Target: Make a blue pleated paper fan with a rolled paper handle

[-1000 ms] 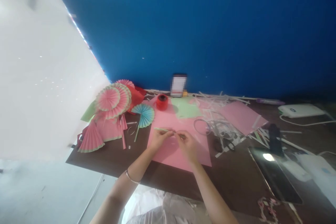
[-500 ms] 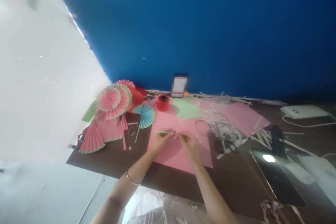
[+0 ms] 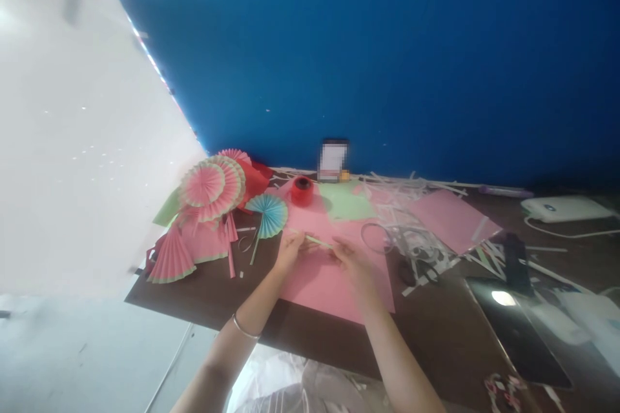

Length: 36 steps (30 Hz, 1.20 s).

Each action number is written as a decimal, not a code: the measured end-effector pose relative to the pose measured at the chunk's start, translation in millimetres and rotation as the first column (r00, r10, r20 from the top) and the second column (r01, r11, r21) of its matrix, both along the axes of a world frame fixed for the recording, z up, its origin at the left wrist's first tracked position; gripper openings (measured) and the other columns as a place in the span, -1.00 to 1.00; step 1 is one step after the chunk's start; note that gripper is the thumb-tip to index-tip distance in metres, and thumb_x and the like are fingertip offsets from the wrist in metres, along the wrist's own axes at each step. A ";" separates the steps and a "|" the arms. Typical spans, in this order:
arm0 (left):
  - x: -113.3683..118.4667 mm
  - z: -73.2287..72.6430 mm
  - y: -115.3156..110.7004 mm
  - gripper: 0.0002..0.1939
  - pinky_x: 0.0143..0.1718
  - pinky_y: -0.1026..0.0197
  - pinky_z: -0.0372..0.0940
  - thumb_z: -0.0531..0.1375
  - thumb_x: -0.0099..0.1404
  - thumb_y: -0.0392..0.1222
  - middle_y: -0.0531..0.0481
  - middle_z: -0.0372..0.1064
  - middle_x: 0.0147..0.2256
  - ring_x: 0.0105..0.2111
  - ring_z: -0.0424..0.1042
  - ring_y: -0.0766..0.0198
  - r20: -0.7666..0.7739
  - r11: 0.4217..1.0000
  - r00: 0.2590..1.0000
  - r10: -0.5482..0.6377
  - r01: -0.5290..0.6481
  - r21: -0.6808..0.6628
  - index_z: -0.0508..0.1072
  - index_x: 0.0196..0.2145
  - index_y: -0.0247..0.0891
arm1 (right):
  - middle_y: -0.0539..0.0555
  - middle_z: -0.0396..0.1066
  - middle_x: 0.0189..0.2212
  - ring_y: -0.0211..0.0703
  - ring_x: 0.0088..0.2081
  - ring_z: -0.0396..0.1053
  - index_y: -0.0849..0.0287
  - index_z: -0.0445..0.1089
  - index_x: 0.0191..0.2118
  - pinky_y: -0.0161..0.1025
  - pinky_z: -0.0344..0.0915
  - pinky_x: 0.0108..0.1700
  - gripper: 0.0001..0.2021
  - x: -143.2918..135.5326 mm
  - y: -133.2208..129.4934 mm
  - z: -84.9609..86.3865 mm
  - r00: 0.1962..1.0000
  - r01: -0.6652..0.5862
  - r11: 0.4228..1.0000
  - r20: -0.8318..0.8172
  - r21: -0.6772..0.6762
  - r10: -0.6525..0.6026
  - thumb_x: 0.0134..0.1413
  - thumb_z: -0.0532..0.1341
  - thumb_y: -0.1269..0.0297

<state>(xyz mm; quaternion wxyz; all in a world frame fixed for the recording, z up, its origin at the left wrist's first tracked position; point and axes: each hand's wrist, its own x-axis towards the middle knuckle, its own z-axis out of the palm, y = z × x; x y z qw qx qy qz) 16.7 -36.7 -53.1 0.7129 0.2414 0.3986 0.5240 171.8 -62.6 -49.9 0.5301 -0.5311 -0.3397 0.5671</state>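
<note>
Between my two hands stretches a thin pale green paper stick, held just above a large pink sheet. My left hand pinches its left end, and my right hand has fingers closed on the right end. Left of my hands lies a small blue folded-paper fan with a green handle. Behind them a red roll rests on the pink sheet, beside a light green sheet.
Pink and green pleated fans pile up at the left. Right of the pink sheet lie scissors, paper strips and a pink square sheet. A phone lies at the front right. A blue wall rises behind the table.
My hands have moved apart, and the green stick now spans between them instead of lying mostly along my left hand. The view has shifted slightly.
</note>
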 end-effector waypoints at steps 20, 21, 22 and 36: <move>-4.7 -5.7 6.3 -0.59 -0.15 0.14 0.33 0.40 -0.13 -0.06 -0.16 0.51 -0.34 -0.29 0.50 0.17 0.027 0.969 0.969 0.246 -0.244 -0.041 0.52 -0.34 -0.39 | 0.16 0.52 -0.30 0.02 -0.23 0.45 0.18 0.50 -0.34 -0.09 0.35 -0.15 -0.73 -0.1 -7.8 14.7 0.837 -0.188 0.971 0.542 0.146 0.081 -0.05 0.20 0.09; -5.6 -6.5 6.7 -0.58 -0.15 0.14 0.33 0.40 -0.13 -0.06 -0.15 0.51 -0.35 -0.30 0.50 0.18 0.033 0.968 0.968 0.249 -0.247 -0.048 0.51 -0.34 -0.38 | 0.15 0.53 -0.32 0.00 -0.25 0.45 0.17 0.49 -0.36 -0.11 0.34 -0.16 -0.75 0.6 -7.8 17.3 0.803 -0.219 0.965 0.588 0.143 0.096 -0.04 0.19 0.10; -6.3 -6.9 7.0 -0.58 -0.15 0.15 0.33 0.40 -0.13 -0.05 -0.14 0.51 -0.35 -0.31 0.50 0.19 0.046 0.968 0.967 0.250 -0.247 -0.053 0.51 -0.33 -0.38 | 0.15 0.53 -0.35 -0.02 -0.28 0.45 0.17 0.48 -0.38 -0.13 0.34 -0.19 -0.75 1.1 -7.8 19.8 0.783 -0.236 0.962 0.614 0.138 0.104 -0.03 0.18 0.11; -11.7 2.3 6.1 -0.67 -0.05 0.13 0.28 0.38 -0.06 -0.13 -0.08 0.48 -0.37 -0.33 0.49 0.25 0.204 0.961 0.940 0.275 -0.267 -0.068 0.47 -0.34 -0.35 | 0.09 0.48 -0.43 -0.13 -0.36 0.41 0.17 0.38 -0.43 -0.25 0.31 -0.29 -0.75 1.1 -26.4 27.3 0.742 -0.274 0.951 0.661 0.142 0.115 0.05 0.08 0.11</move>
